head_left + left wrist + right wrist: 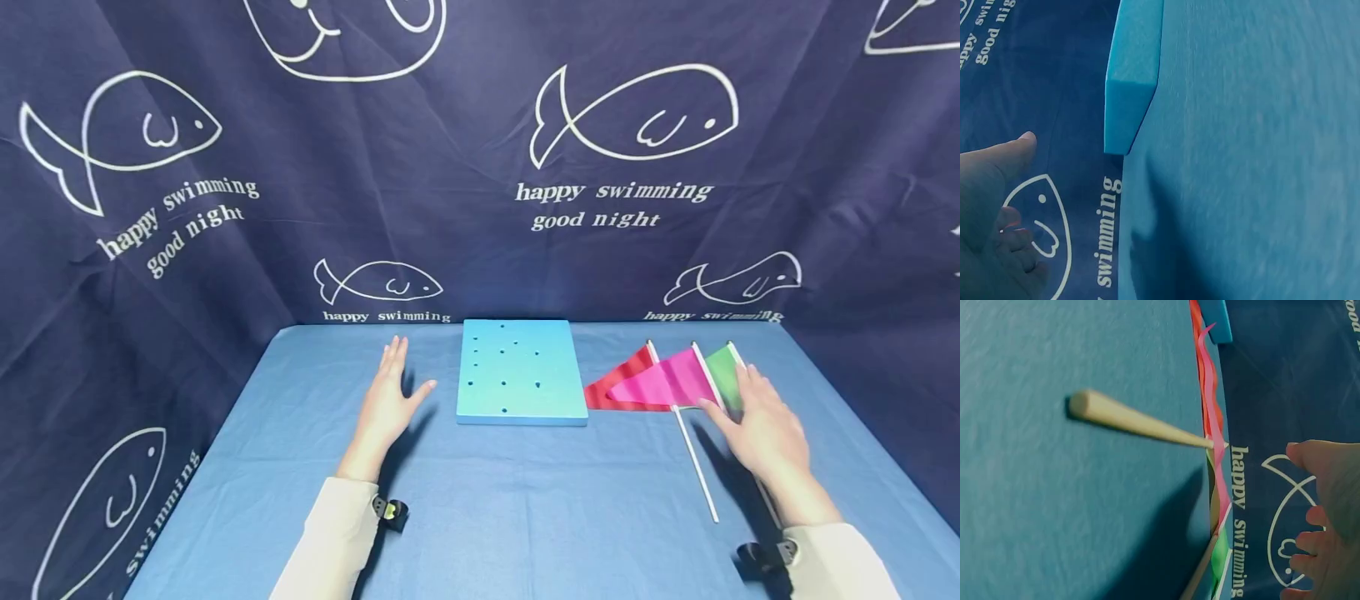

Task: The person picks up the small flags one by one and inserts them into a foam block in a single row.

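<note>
My left hand point(386, 408) is held over the cloth to the left of a light blue board point(521, 375) dotted with small holes. Its fingers are straight, the thumb is spread, and nothing is in it. To the right of the board lie a red flag point(618, 383), a pink flag point(667, 379) and a green flag point(723, 367) on thin pale sticks, partly overlapping. My right hand point(772, 429) hovers by the green flag, covering part of its stick. In the right wrist view, the right hand point(1338, 512) appears apart from the flags, and a stick point(1141, 419) points toward the camera.
A blue cloth point(480, 508) covers the table. Behind it and at the sides hangs a dark blue curtain point(480, 167) printed with white fish and lettering. A small dark camera point(393, 512) is strapped at the left wrist, another point(757, 557) at the right.
</note>
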`<state>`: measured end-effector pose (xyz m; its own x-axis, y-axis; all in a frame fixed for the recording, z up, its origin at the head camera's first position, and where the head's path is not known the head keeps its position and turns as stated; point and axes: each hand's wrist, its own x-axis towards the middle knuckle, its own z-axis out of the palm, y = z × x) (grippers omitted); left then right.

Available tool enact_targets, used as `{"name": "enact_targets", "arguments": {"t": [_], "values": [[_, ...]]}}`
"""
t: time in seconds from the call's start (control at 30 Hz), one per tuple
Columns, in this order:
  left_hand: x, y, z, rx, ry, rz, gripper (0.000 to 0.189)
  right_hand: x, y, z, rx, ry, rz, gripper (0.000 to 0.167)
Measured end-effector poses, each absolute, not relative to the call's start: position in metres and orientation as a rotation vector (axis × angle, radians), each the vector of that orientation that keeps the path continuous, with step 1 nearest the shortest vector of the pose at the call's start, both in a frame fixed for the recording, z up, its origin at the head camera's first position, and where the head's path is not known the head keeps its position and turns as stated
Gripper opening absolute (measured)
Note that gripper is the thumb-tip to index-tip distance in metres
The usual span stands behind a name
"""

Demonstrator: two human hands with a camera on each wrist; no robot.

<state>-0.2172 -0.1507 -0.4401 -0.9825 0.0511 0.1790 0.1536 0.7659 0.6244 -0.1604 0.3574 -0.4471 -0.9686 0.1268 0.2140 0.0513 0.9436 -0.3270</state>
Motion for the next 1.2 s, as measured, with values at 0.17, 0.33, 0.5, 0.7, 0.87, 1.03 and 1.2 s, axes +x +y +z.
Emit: {"name": "enact_targets", "arguments": {"t": [0.17,0.33,0.5,0.7,0.87,1.03,1.2], "values": [[-0.218,-0.147,-0.445,-0.158,-2.764,-1.181,0.092,-0.157,0.365,-0.449,-0.175,-2.851,0.511,0.088],[-0.219,-0.141,-0.453,-0.202,-2.740,-1.264,0.093,-0.151,0.375,-0.451,-0.244,-2.838,0.506,0.079],[-0.221,-0.135,-0.459,-0.226,-2.728,-1.295,0.090,-0.145,0.386,-0.453,-0.309,-2.810,0.512,0.067],[-0.222,-0.128,-0.465,-0.233,-2.670,-1.499,0.085,-0.136,0.396,-0.455,-0.390,-2.794,0.540,0.055],[-0.226,-0.123,-0.470,-0.257,-2.565,-1.822,0.084,-0.131,0.405,-0.453,-0.486,-2.837,0.551,0.051],[-0.227,-0.118,-0.474,-0.222,-2.524,-2.006,0.081,-0.130,0.414,-0.453,-0.565,-2.908,0.563,0.049],[-0.228,-0.115,-0.477,-0.219,-2.531,-2.058,0.076,-0.129,0.419,-0.456,-0.612,-2.939,0.587,0.045]]}}
